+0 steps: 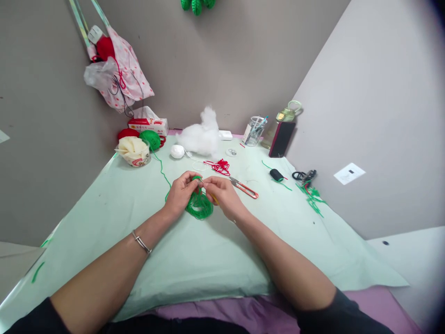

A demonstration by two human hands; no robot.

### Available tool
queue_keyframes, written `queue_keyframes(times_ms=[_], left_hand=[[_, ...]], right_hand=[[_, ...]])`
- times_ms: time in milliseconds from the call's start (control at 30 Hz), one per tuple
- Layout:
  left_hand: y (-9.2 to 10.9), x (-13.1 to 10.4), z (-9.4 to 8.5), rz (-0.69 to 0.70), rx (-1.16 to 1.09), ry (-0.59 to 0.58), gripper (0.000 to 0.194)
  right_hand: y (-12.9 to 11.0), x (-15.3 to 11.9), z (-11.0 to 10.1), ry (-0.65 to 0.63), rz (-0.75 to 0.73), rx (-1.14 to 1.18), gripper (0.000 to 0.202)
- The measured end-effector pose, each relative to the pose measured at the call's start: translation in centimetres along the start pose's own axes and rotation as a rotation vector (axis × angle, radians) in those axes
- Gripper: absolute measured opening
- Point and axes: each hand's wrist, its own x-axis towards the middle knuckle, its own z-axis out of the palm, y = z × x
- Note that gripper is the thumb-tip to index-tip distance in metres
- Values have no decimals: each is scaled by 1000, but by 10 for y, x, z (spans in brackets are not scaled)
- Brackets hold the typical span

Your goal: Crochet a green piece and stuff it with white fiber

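My left hand (181, 192) is closed around a small piece of green crochet work (197, 178), pinched between thumb and fingertips. In my right hand (222, 192) is a thin crochet hook (214, 199) with a yellow handle, its metal tip meeting the green stitches. Both hands nearly touch at the middle of the table. Just below them lies a loose bundle of green yarn (200, 208). A green strand runs from the left hand back to a green yarn ball (150, 139). Orange-handled thread snips (245, 188) lie right of my right hand, near a red yarn tangle (220, 167).
White stuffing (201, 137) and a white yarn ball (177, 151) sit at the back. On the left are a tub (134, 153) and tissue box (149, 125). A jar (255, 131), phone (282, 139), black thread spool (276, 175) and green scraps (313, 199) lie right.
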Motion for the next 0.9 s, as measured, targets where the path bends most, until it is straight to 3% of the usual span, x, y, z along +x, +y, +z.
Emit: queue_keyframes(times_ms=[133,267,467,567,633,800,900], left_hand=[[5,-2,-2,36,53,16,13],[8,-4,-2,76,47,23,14],[-2,3,-4,83,-35,99,13],[-8,8,-9,38,-127,166,16],[-7,10,-11,-8,-205,172,19],[2,9,-10,-128,-356,107,19],[4,5,-8,-171,-386,86,19]], right_hand=[[3,-11,15,70,-115,-155,7],[2,-10,14,16,-137,-213,7],[-5,1,-5,-316,-16,-178,34],[-9,-3,-7,-441,12,-271,34],[-10,-5,-10,-370,3,-392,28],[-6,3,-33,84,-43,-689,21],[-3,8,-43,206,-97,-758,21]])
